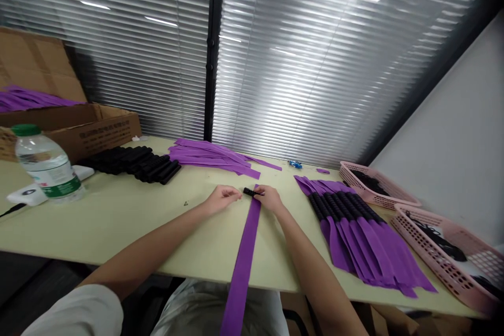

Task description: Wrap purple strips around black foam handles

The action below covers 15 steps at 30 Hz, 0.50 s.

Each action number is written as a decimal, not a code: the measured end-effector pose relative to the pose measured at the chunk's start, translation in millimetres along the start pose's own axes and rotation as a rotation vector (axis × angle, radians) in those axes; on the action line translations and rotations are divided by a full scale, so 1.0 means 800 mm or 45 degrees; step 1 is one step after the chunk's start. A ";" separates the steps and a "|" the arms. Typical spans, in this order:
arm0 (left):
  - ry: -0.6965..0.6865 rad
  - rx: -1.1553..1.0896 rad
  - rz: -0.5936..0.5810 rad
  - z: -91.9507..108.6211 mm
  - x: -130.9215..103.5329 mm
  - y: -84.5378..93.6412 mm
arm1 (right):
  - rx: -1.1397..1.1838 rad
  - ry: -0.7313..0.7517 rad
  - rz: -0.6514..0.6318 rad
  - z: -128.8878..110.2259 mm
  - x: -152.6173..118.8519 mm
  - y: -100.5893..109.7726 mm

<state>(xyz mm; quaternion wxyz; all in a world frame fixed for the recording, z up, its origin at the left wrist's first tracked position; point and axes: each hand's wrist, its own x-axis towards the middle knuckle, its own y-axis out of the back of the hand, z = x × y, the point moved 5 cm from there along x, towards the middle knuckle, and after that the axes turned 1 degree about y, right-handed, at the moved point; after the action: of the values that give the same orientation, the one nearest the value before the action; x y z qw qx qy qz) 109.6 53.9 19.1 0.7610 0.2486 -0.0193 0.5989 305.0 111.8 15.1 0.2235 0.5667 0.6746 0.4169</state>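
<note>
On pale table (pixel 129 210), before blinds (pixel 334 73) | right fingers (pixel 263 189) pinch black piece (pixel 248 191) | left fingers (pixel 231 190): cannot tell

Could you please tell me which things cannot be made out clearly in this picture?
- Purple strap at the hands: the head view's bottom edge cuts off its near end.
- Black piece: in the head view, the right hand seems to cover its right end.
- Left hand: too small in the head view to tell whether its fingertips hold anything.
- Cardboard box: the head view's left edge cuts it; its printing is blurred.
</note>
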 end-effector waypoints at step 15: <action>0.162 0.640 0.015 -0.062 0.030 0.040 | 0.306 0.640 -0.201 -0.110 -0.039 -0.067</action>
<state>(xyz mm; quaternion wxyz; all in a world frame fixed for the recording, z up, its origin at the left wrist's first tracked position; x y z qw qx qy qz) 73.4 100.7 -4.7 0.6714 0.3918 0.1765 0.6038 214.3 54.4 14.7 0.0124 0.4138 0.7955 0.4424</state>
